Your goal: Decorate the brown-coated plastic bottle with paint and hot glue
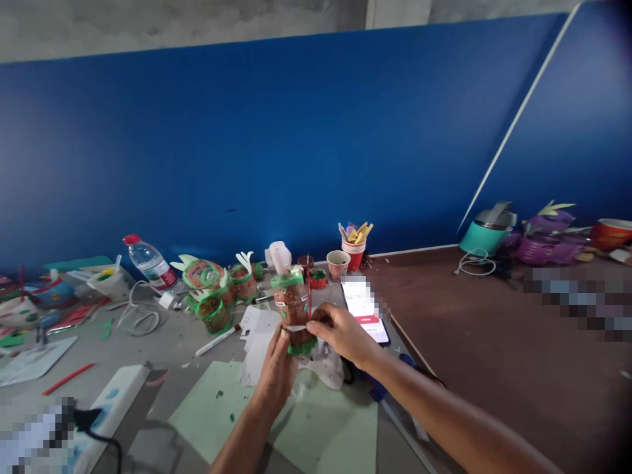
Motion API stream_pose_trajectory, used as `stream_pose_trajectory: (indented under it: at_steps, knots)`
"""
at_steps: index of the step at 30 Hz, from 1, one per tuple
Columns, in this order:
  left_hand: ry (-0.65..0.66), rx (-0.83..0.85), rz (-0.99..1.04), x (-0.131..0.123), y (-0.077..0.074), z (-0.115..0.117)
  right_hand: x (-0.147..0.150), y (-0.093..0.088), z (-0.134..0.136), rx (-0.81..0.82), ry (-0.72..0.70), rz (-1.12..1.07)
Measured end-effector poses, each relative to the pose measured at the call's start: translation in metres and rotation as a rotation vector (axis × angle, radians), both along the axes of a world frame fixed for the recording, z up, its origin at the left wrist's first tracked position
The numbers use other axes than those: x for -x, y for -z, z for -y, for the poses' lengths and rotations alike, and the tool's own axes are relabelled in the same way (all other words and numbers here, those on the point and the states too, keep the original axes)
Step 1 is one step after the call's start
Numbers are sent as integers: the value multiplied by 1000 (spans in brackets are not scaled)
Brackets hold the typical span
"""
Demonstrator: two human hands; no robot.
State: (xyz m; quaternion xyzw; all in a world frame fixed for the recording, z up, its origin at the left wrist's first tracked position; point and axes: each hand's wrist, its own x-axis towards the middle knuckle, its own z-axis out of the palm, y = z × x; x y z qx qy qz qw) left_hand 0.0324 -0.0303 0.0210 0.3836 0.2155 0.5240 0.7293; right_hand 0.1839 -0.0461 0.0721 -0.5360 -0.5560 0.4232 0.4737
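Note:
A brown cylindrical craft container (295,300) with ragged green bands at top and bottom stands upright in front of me. My left hand (279,370) is closed around its lower left side. Across the container's front runs a thin white strip (297,328). The fingertips of my right hand (338,331) pinch the strip's right end, and my left thumb lies by its other end. I cannot tell whether the strip is paper or tape. Pale green sheets (326,434) and crumpled white paper (259,339) lie beneath and around my hands.
A phone (363,303) lies right of my hand, near a patterned paper cup (338,264) and a red cup of tools (353,253). Small green-brown pots (213,313), a marker (217,341) and a water bottle (153,263) sit left. A power strip (116,405) is at front left.

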Motion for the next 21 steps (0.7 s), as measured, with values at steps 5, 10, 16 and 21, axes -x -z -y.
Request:
stream_pose_trajectory:
  at_steps: [5,10,16,21]
  knots:
    - [-43,7,-38,-1,-2,1,1,-2,0,-24,3,29]
    - [-47,46,-13,-3,-6,4,3,-5,2,-27,25,82]
    - [-36,114,41,-2,-5,1,2,-4,1,-4,19,-70]
    - [-81,157,124,3,-5,-5,-10,-10,0,-23,21,-196]
